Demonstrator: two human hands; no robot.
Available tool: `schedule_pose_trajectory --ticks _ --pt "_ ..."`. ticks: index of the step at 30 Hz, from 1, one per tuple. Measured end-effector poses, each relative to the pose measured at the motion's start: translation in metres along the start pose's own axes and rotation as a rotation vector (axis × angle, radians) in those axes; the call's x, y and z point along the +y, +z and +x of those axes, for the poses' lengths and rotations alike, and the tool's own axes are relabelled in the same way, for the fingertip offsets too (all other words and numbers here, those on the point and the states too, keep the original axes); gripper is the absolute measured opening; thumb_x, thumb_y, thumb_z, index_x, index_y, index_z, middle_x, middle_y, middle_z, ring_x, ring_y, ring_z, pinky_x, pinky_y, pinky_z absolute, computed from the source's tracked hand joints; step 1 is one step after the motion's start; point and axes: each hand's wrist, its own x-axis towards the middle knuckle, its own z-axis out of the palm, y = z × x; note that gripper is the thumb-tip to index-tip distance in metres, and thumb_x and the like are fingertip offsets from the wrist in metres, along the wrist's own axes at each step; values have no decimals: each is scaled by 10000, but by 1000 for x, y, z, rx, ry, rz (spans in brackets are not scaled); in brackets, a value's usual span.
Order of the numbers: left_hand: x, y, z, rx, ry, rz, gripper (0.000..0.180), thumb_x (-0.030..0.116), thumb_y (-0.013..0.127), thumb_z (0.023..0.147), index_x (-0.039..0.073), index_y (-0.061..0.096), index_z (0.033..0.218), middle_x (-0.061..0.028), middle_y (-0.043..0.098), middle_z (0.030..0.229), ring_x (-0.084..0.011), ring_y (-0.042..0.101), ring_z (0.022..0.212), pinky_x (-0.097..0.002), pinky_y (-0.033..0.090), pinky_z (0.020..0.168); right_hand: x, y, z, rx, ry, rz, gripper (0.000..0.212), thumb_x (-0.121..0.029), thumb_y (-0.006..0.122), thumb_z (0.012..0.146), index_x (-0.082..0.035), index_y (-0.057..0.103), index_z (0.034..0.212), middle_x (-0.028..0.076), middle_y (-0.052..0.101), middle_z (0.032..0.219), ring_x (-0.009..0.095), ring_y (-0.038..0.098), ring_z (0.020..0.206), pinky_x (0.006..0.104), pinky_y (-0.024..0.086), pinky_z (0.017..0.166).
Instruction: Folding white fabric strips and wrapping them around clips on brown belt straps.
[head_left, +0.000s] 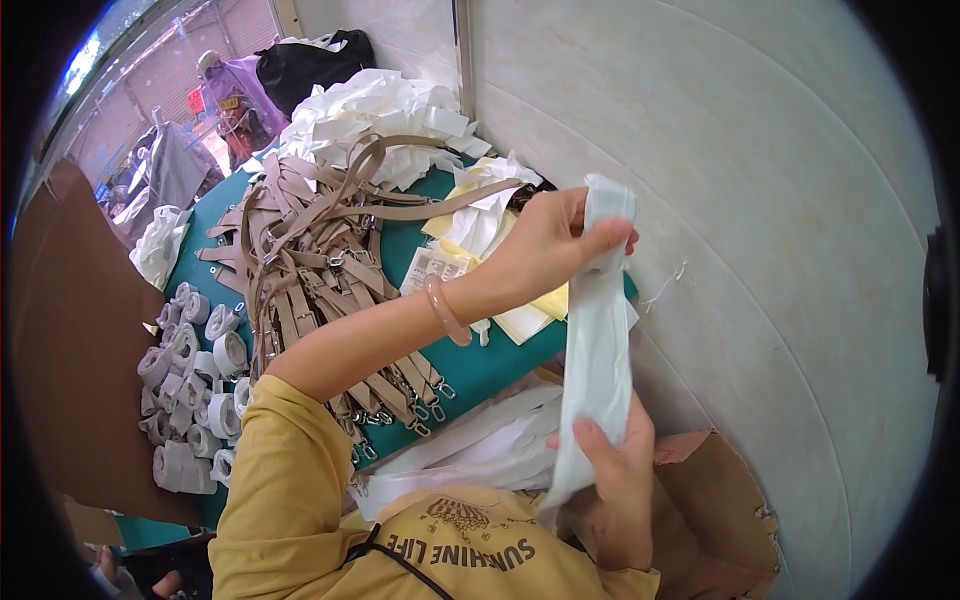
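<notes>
A long, flat white strip (597, 350), soft and slightly shiny like a paper or plastic wrapping, hangs upright in front of my body. My left hand (575, 232) pinches its upper end between thumb and fingers, with a short length standing above the grip. Lower down, my right hand (622, 462) grips the strip, thumb lying across its front. Whether anything lies inside the strip I cannot tell. Beneath it, more white strips (480, 450) rest in a pile by my lap. A pale pink bangle (446, 310) circles my left wrist.
Tan straps (300, 260) with metal clips heap on the green tabletop (480, 368). Rolled white bands (190, 400) cluster at the left beside a brown cardboard panel (80, 360). Crumpled white paper (370, 120) lies at the back. An open cardboard box (715, 510) stands lower right, near the wall (760, 200).
</notes>
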Motion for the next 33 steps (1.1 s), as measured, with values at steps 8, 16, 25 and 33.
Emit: schedule_pose_trajectory --ticks 8,16,25,33 --pt "-52 10 -39 -197 396 496 400 362 625 882 -15 528 977 -188 575 717 -355 579 655 -396 436 593 -62 0 -1 142 -152 28 841 -263 668 864 43 163 1464 220 650 1025 222 654 717 272 559 635" --pt "-56 56 -85 -181 263 510 509 388 689 841 -38 542 1076 -174 603 765 -328 586 590 -394 480 568 -57 -63 59 329 -176 411 532 -214 463 980 112 304 1369 350 499 1234 356 562 1160 418 485 985" --pt "-21 56 -104 -376 -261 143 506 368 624 912 -35 512 1197 -176 622 802 -228 592 640 -357 470 607 6 -88 78 609 -462 280 625 -422 424 978 -101 242 1482 196 311 1488 314 378 1343 437 304 1106" --pt "7 41 -80 -220 -506 -716 391 391 459 1005 25 558 1100 -22 595 972 -84 542 873 -244 453 769 78 -47 8 162 -304 -330 484 -326 583 945 51 500 1236 42 632 957 98 566 831 247 447 728"
